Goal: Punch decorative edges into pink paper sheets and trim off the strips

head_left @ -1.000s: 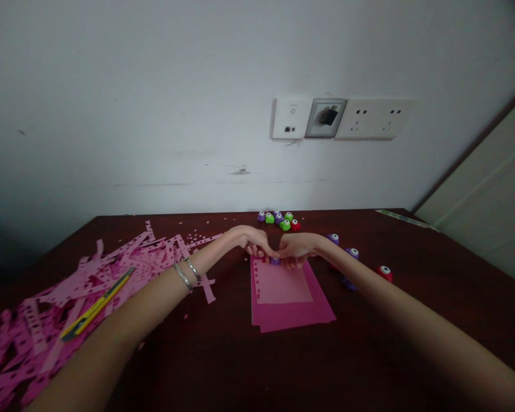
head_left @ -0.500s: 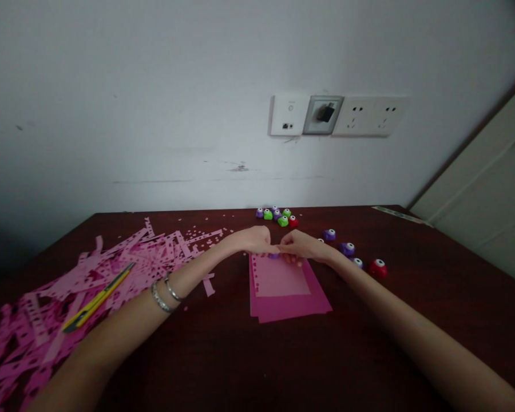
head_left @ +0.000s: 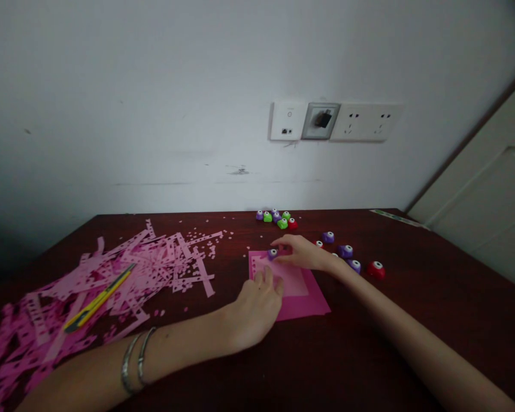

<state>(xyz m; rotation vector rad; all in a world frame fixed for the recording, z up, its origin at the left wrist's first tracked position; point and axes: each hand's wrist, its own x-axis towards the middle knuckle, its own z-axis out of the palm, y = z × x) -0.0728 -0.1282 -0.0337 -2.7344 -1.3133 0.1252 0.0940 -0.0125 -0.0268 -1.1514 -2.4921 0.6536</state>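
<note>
A small purple craft paper punch with a white top sits at the far edge of a light pink sheet. My right hand has its thumb and fingers on the punch's right side. My left hand lies on the near left part of the sheet, palm down with fingers spread and nothing in them. Under the light sheet is a darker pink sheet. Some dark holes run along the light sheet's left edge, partly hidden by my left fingers.
At left lies a heap of punched pink paper strips with a yellow utility knife on top. Several punches stand near the wall. More, including a red punch, stand right of my right hand. A patterned strip lies far right.
My left hand has left the punch and come down toward me onto the light pink sheet, its fingers opening. The punch top now shows. My right hand stays beside it.
</note>
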